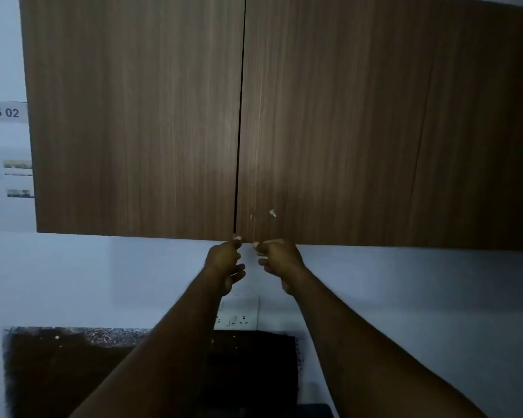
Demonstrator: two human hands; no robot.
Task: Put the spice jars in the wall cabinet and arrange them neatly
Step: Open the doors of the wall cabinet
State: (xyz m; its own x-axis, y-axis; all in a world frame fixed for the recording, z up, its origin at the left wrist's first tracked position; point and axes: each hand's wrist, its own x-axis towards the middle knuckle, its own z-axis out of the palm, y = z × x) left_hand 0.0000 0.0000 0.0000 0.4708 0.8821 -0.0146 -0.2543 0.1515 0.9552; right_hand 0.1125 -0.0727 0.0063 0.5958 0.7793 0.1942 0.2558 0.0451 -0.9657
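Across the upper two thirds of the frame hangs the wall cabinet (284, 116), wood-grain brown, both doors shut. A thin dark seam runs down between the left door (133, 116) and the right door (329, 116). Contents: cannot tell, doors hide the inside. No spice jar shows anywhere in view.

At centre, just under the cabinet's lower edge, both bare forearms reach up from the bottom of the frame. Left hand (225, 263): fingers curled, fingertips touching the bottom corner of the left door at the seam. Right hand (280, 260): fingers curled likewise, tips at the bottom edge of the right door, just beside the seam. Neither hand holds a loose object; the two hands sit close together but apart.

Small pale chips (272, 213) mark the right door near its lower left corner.

Below the hands, a white switch-and-socket plate (242, 315) on the pale wall (405, 297), partly behind the left forearm. Lower left: dark speckled countertop (73, 357). Far left edge: a white sheet reading "WS 02" (2, 112) above small blurred pictures.
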